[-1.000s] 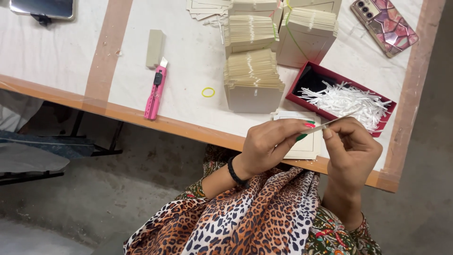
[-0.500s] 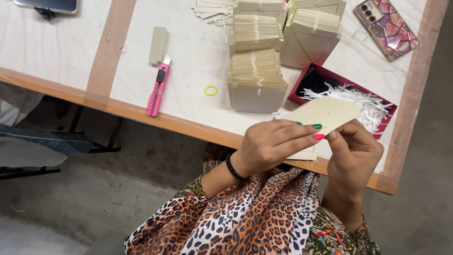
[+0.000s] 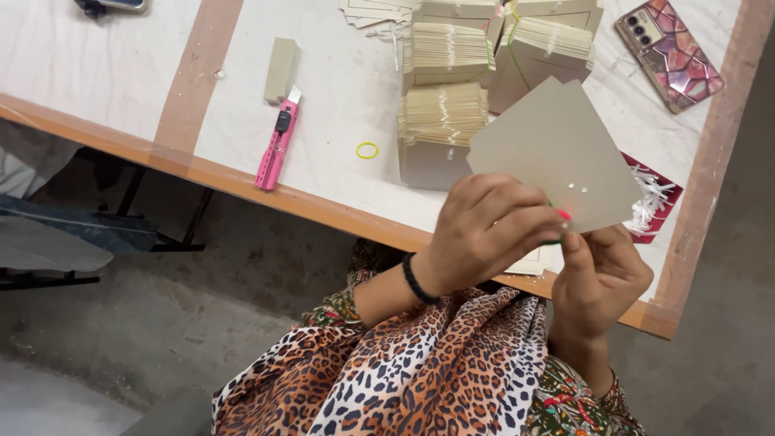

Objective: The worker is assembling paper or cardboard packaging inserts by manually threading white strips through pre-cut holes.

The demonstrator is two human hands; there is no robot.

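Both hands, left [image 3: 484, 230] and right [image 3: 599, 274], have raised the card [image 3: 549, 153], seemingly pinching its lower edge, above the white desk [image 3: 339, 129].

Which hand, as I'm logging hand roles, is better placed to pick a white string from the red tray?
Probably the right hand: it pinches the grey card beside the red tray of white strings; the left hand sits farther off.
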